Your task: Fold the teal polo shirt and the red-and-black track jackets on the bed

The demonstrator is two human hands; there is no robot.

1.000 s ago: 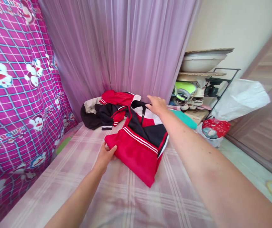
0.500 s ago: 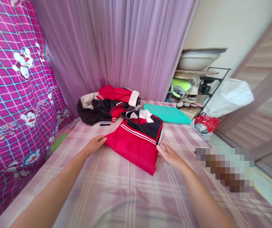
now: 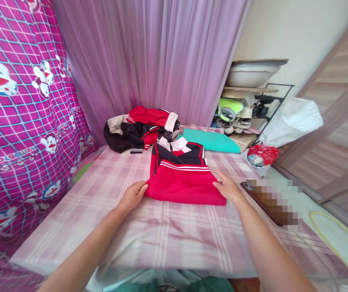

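A folded red and black tracksuit jacket (image 3: pixel 186 184) with a white collar and white stripes lies on the plaid sheet, its collar facing away from me. My left hand (image 3: pixel 134 194) is closed, pinching the jacket's near left corner between thumb and fingers. At the right edge of the red part, my right hand (image 3: pixel 228 187) rests with its thumb on the cloth and its forefinger stretched out apart. Behind the jacket is a heap of red, black and white clothes (image 3: pixel 137 132). A folded turquoise cloth (image 3: pixel 210 140) lies to its right.
A brown phone-like object (image 3: pixel 262 205), partly pixelated, lies by the bed's right edge. Beyond stands a shoe rack (image 3: pixel 267 117) topped by a pale basin (image 3: pixel 251 76). A white bag (image 3: pixel 295 121) hangs beside it. Purple curtains (image 3: pixel 162 61) close off the back.
The jacket has turned so its near edge lies roughly level across my view, and its red part has shifted right. Both hands moved with it; the right hand's forefinger now stretches out.
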